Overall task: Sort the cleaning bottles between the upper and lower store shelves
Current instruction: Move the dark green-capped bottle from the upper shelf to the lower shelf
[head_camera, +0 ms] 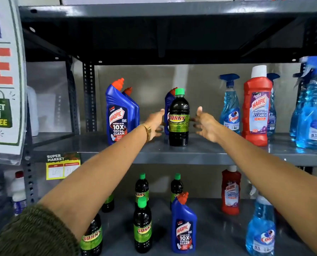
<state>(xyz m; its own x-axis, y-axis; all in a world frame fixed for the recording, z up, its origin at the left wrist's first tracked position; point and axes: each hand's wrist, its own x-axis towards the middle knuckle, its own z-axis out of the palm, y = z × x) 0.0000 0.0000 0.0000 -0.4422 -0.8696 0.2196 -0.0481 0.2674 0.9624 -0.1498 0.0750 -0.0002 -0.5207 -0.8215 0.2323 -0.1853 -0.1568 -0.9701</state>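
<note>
Head view: both arms outstretched, left hand (pixel 155 124) and right hand (pixel 205 126) grips apart, flanking Sunny bottle (pixel 179 119).

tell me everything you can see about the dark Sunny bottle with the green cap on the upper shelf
The Sunny bottle is a clear plastic bottle filled with near-black liquid, closed with a bright green screw cap, and wrapped in a green label with red and yellow SUNNY lettering. It stands upright near the front edge of the upper shelf, just in front of a blue Harpic bottle. The left hand and right hand flank it with fingers spread; neither seems to touch it.
</note>
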